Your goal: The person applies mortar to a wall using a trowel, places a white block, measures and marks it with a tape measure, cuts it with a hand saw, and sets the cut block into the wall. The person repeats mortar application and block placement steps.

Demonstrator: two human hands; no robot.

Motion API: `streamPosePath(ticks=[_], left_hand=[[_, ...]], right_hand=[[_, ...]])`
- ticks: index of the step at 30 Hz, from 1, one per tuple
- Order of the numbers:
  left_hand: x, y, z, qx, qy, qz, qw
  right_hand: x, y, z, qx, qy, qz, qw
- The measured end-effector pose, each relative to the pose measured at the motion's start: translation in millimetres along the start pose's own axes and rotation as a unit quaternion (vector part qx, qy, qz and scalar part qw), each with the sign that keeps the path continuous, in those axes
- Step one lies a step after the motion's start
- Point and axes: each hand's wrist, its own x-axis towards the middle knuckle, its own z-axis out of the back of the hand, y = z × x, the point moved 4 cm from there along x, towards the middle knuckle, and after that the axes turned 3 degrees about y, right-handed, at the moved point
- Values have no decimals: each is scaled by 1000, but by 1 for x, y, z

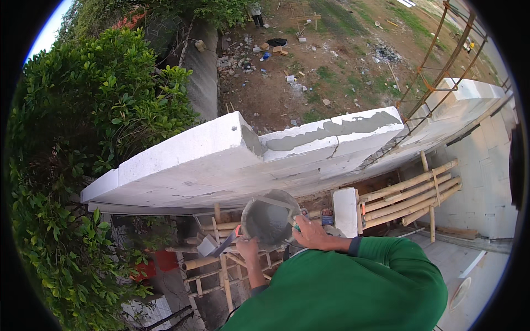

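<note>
A round grey bucket [249, 220] with wet grey mortar [268, 222] in it is in front of my body, below the wall's inner side. My left hand [249, 249] is closed at the bucket's near left rim, beside a tool with an orange-red end and a dark strip [225, 243]. At the bucket's right side my right hand [310, 234] is closed around a green-handled tool, apparently a trowel; its flat edge [274, 202] seems to lie across the bucket's mouth. My fingers hide most of the handle.
A white block wall [193, 149] curves across, with grey mortar [331, 131] spread on its lower step. Bamboo scaffolding poles [411, 193] and a white block [345, 212] are on the right. Rusty rebar [439, 66] rises from the wall. Leafy branches [110, 94] crowd the left.
</note>
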Motion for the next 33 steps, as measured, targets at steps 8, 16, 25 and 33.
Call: streamPosePath(ticks=[8,16,25,33], left_hand=[[32,-21,-77,-21,153,-37,987],[31,-52,-170,46,274,-97,956],[-43,-105,-268,15,458,-6,889],[-68,-104,-366,-25,703,71,707]], right_hand=[[29,-14,-38,-160,-13,26,987],[18,-38,-69,-208,-165,4,964],[-32,-111,-10,20,-322,-146,935],[-119,-248,73,267,-502,-368,736]])
